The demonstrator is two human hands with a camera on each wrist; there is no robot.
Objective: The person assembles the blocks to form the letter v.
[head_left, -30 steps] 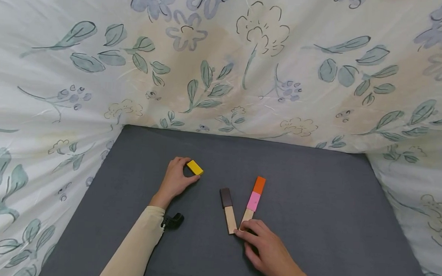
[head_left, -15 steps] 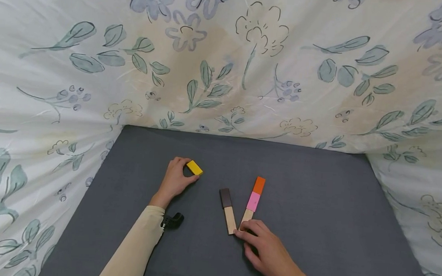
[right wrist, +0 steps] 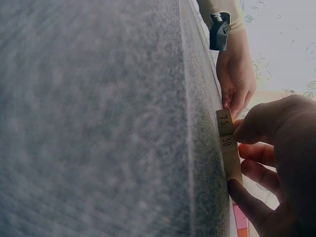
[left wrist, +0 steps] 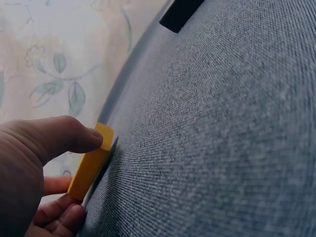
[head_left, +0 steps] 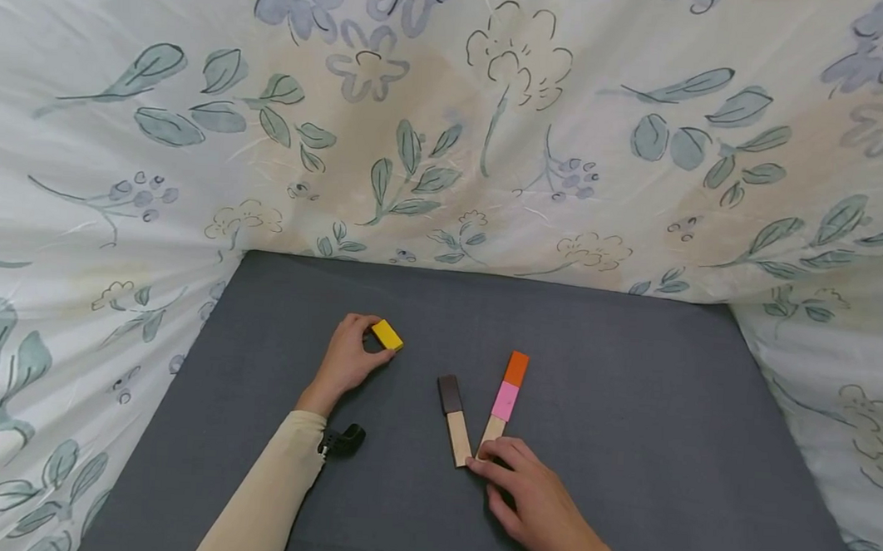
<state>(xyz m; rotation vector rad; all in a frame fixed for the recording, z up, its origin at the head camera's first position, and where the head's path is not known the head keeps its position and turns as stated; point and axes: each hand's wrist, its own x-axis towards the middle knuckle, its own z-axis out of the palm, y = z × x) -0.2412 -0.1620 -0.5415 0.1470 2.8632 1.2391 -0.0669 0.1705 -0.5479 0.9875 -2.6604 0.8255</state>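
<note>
My left hand (head_left: 347,355) pinches a yellow block (head_left: 387,335) between thumb and fingers, low over the grey cloth. In the left wrist view the block (left wrist: 91,160) stands tilted in the grip. My right hand (head_left: 538,501) grips the near end of a light wooden block (head_left: 492,430), fingers on both sides of it. Beyond that block, in line, lie a pink block (head_left: 505,401) and an orange one (head_left: 516,368). Left of them lies another light wooden block (head_left: 459,439) with a dark brown block (head_left: 449,393) at its far end. The rows form a V. Block ends read 75 (right wrist: 224,121) and 50 (right wrist: 227,142).
Grey cloth (head_left: 629,418) covers the table around the blocks. A pale floral curtain (head_left: 449,126) hangs along the back and both sides. A black wrist camera (head_left: 345,440) sits on the left sleeve (head_left: 269,491).
Both hands and the blocks hold their places; only the head view has shifted very slightly.
</note>
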